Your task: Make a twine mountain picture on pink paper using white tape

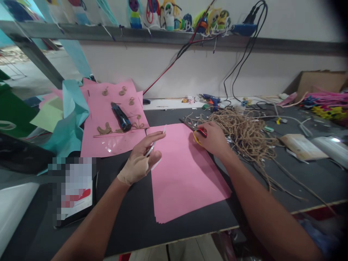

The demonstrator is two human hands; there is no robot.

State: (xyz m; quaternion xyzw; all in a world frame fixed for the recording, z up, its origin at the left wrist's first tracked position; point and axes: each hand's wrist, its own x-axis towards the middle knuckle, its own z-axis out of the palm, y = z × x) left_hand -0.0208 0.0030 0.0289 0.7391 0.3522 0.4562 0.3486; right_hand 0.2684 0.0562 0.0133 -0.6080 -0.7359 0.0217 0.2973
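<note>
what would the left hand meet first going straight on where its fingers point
Likely the scissors at the right hand, across the pink paper; depth is unclear, so it might pass above them.

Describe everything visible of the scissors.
The scissors have dark, metal-looking blades and handles showing red and yellow. They are at the pink paper's far right corner, tips pointing left and slightly away. The right hand holds the handles, partly hiding them; whether the blades are fully closed is unclear.
</note>
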